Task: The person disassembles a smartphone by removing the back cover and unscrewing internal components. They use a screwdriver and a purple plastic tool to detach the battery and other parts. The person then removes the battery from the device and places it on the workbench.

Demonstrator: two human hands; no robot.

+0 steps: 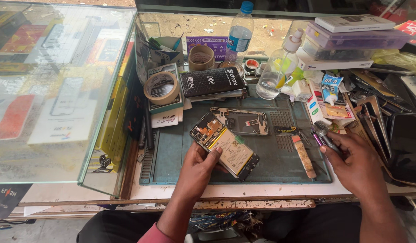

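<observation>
My left hand holds an opened phone with its back off, so the battery and circuit board show, tilted above the blue-green work mat. A second phone frame lies flat on the mat just beyond it. At the mat's right edge my right hand rests on a grey tool next to a purple-tipped screwdriver.
A glass display case fills the left side. Tape rolls, a dark box, a water bottle, a clear pump bottle, a glue tube and stacked boxes crowd the back and right. A worn brush lies on the mat.
</observation>
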